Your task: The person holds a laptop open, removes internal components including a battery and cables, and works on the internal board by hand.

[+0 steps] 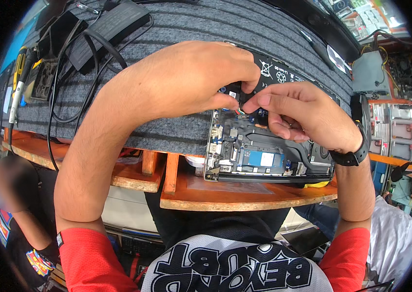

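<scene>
An opened laptop point(284, 138) lies on the bench with its inner parts exposed. Its black battery point(273, 73) fills the far side, partly covered by my hands. My left hand point(215, 75) reaches across from the left, fingers curled and thumb tip at a short cable of coloured wires point(239, 112) by the battery's edge. From the right, my right hand point(306, 109) meets it there, thumb and forefinger pinched together at the same cable. The fingertips partly hide the cable and its plug. A blue module point(263, 158) with a white label sits on the near side.
A black power adapter point(106, 36) and looped cords point(94, 63) lie on the striped grey mat point(177, 22) at the far left, near a yellow-handled tool point(19, 68). The orange wooden bench edge point(245, 200) runs along the front. Another person point(26, 228) sits at lower left.
</scene>
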`<state>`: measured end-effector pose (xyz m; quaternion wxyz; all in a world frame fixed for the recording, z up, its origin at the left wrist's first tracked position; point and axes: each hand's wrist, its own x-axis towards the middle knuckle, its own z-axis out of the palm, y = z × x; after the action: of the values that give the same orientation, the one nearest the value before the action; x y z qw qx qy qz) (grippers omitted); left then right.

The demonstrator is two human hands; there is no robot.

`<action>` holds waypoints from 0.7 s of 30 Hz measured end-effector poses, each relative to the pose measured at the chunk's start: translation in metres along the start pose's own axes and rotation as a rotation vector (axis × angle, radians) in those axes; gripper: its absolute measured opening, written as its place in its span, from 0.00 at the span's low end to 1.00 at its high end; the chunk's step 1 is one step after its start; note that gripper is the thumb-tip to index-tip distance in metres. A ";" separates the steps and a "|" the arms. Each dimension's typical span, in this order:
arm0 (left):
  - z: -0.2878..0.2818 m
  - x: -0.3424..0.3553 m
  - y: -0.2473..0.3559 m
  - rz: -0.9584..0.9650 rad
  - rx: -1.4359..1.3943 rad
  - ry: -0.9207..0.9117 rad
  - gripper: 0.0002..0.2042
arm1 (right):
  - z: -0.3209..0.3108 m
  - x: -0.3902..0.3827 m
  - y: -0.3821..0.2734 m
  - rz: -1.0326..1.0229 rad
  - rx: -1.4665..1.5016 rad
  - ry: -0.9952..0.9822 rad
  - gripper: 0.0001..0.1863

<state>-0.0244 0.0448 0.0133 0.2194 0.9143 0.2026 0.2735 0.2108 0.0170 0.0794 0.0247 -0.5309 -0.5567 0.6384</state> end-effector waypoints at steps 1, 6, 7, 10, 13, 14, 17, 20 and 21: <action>-0.001 0.000 0.000 -0.008 -0.001 -0.004 0.15 | 0.000 0.000 0.000 -0.001 -0.007 0.000 0.16; -0.002 -0.002 -0.002 -0.010 -0.020 -0.001 0.14 | 0.002 0.001 0.000 0.021 0.033 -0.029 0.15; -0.001 -0.002 -0.002 -0.010 -0.034 0.005 0.14 | 0.005 0.000 0.000 0.025 0.050 -0.040 0.15; -0.002 -0.001 -0.002 0.003 -0.045 0.008 0.15 | 0.010 0.000 0.004 -0.102 -0.013 0.058 0.12; -0.005 -0.001 -0.002 -0.009 0.003 0.018 0.14 | 0.014 0.001 0.009 -0.374 -0.337 0.208 0.07; -0.006 0.000 -0.002 -0.001 0.025 0.049 0.13 | 0.014 0.002 0.010 -0.475 -0.480 0.260 0.06; -0.006 0.003 -0.005 0.020 0.081 0.129 0.12 | 0.014 0.007 0.015 -0.748 -0.832 0.316 0.07; -0.004 0.002 -0.007 0.024 0.108 0.148 0.11 | 0.010 0.014 0.020 -0.853 -0.911 0.320 0.09; -0.004 0.002 -0.007 0.016 0.112 0.135 0.11 | 0.010 0.014 0.021 -0.856 -0.934 0.320 0.09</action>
<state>-0.0274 0.0525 0.0139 0.1518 0.9062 0.2245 0.3246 0.2097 0.0113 0.0530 0.1260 -0.3056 -0.9271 0.1765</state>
